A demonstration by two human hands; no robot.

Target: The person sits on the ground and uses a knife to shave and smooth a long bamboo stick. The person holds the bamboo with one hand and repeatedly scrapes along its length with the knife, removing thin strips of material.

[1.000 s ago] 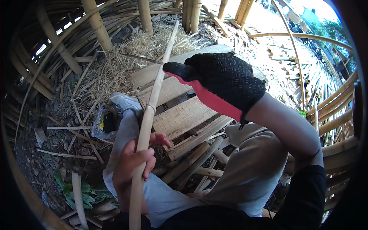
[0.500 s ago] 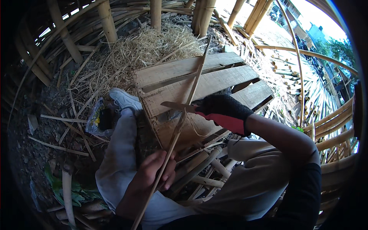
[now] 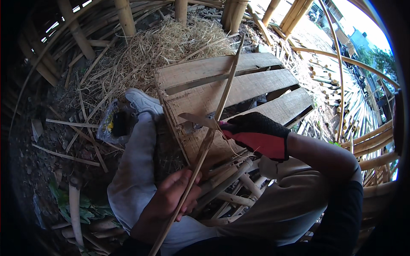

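A long, thin bamboo strip slants from the bottom edge up across a slatted wooden crate. Bare and closed, my left hand grips its lower part above my lap. My right hand, in a black and red glove, is closed around a knife, its handle mostly hidden by the fingers. The knife blade points left and lies across the strip near its middle. A thin curled shaving hangs beside the strip, below the blade.
A heap of pale shavings lies beyond the crate. Left of my shoe is a clear plastic bag with something dark inside. Cut bamboo poles lie under the crate's near side. Upright bamboo posts stand at the back.
The whole view has shifted slightly, so the crate and strip sit further right. My gloved hand with the knife has moved a little down along the strip.
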